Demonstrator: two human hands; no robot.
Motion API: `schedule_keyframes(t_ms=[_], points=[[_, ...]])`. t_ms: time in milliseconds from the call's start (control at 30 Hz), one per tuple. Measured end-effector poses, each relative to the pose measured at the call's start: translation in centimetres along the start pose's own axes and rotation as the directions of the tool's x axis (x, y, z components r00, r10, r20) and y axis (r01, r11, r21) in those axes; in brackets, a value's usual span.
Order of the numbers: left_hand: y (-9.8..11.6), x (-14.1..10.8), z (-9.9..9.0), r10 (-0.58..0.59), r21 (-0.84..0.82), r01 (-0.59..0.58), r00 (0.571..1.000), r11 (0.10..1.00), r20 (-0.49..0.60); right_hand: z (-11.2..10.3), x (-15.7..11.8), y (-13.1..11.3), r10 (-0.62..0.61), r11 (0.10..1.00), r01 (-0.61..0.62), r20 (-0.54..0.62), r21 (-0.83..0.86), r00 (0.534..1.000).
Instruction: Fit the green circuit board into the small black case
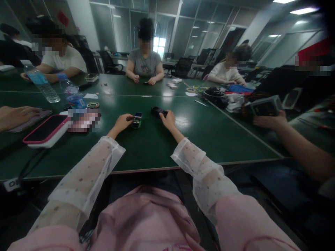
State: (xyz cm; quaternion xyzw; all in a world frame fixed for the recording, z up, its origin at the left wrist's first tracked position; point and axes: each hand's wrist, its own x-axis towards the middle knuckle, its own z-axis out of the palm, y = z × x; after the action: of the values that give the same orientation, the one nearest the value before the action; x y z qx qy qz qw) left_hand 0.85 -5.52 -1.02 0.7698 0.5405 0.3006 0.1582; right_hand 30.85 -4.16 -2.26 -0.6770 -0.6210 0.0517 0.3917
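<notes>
While left hand (124,124) pinches the small gadget (137,120) mid-frame, right hand (168,119) holds a black box (156,112); both likely light, stiff: take sides.

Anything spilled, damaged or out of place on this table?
Nothing stands out as spilled or damaged. The leftmost bottle leans, perhaps only from lens distortion. The pink item left of the left hand is pixelated, hiding its condition.

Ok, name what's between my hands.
Head view: a small gadget at the left hand, a black device at the right hand, green tabletop between them.
</notes>
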Motion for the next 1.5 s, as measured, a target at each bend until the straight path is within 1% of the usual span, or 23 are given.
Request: schedule_keyframes(t_ms=[167,267,400,567,700,800,867,967,1067,1133,1200,1300,1500], points=[[0.9,-0.5,-0.3,0.007,0.007,-0.007,1.0,1.0,0.005,0.0,0.0,-0.1,0.01,1.0,-0.01,0.006,-0.002,1.0],[1.7,-0.9,-0.5,-0.037,0.047,0.037,0.999,0.998,-0.002,0.0,0.0,-0.1,0.0,1.0,0.0,0.002,0.001,1.0],[2.6,-1.3,-0.7,-0.099,0.131,0.106,0.993,0.986,-0.062,0.2,-0.1,0.0,-0.017,1.0,0.017,-0.013,0.005,1.0],[2.9,-1.5,-0.8,-0.108,0.158,0.12,0.991,0.98,-0.083,0.1,0.0,0.0,-0.005,1.0,0.005,-0.004,0.009,1.0],[3.3,-1.6,-0.8,-0.133,0.206,0.15,0.986,0.967,-0.096,0.1,-0.1,0.0,-0.025,1.0,0.025,0.013,-0.003,1.0],[3.8,-1.8,-0.9,-0.156,0.211,0.175,0.982,0.962,-0.104,0.1,-0.2,0.1,-0.033,0.999,0.033,0.014,-0.016,0.999],[4.1,-2.0,-0.9,-0.145,0.207,0.168,0.982,0.964,-0.124,0.1,-0.2,0.1,-0.031,0.999,0.031,0.015,-0.016,0.999],[4.5,-2.4,-0.9,-0.067,0.244,0.104,0.986,0.964,-0.153,0.0,-0.2,0.0,-0.03,0.999,0.03,0.022,-0.015,0.999],[4.9,-2.7,-0.7,0.016,0.304,0.029,0.989,0.952,-0.144,-0.1,-0.2,0.0,-0.027,0.999,0.027,0.03,-0.023,0.999],[5.0,-2.8,-0.6,0.044,0.32,0.002,0.99,0.947,-0.137,-0.1,-0.2,-0.1,-0.024,0.999,0.025,0.035,-0.028,0.999],[5.0,-2.7,-0.4,0.048,0.321,0.0,0.989,0.947,-0.14,-0.1,-0.2,-0.1,-0.021,0.999,0.022,0.036,-0.03,0.999],[4.8,-2.6,-0.3,0.015,0.309,0.029,0.99,0.951,-0.14,-0.1,-0.3,-0.1,-0.023,0.999,0.024,0.032,-0.028,0.999],[4.0,-2.2,-0.8,-0.037,0.332,0.077,0.991,0.94,-0.125,-0.1,-0.3,-0.1,-0.029,0.999,0.03,0.037,-0.032,0.999]])
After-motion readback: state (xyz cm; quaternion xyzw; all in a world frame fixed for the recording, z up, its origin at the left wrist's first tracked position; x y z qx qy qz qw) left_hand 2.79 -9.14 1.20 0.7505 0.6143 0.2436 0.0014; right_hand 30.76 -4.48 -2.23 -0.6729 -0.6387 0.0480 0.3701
